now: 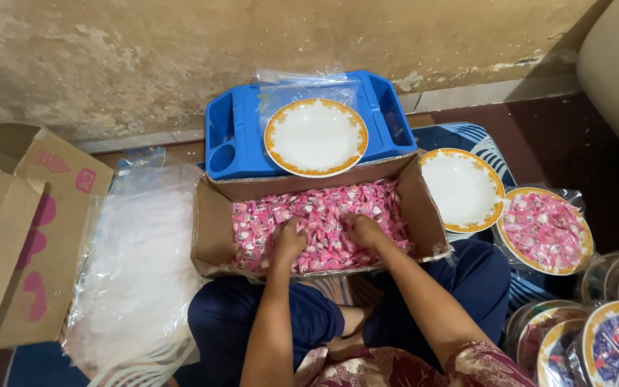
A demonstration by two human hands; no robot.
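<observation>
A low cardboard box (213,215) rests on my lap, filled with small pink-wrapped candies (324,215). My left hand (289,241) and my right hand (365,231) are both pushed into the candies near the box's front, fingers curled down among them. Whether either hand has closed on candies is hidden. Beyond the box an empty white plate with a gold rim (316,136) sits on a blue plastic tray (234,140).
A second empty gold-rimmed plate (462,188) and a wrapped plate of pink candies (544,229) lie at the right. Several wrapped plates of purple candies (614,344) stack at the lower right. Clear plastic sheets (137,272) and a cardboard box (16,236) sit at the left.
</observation>
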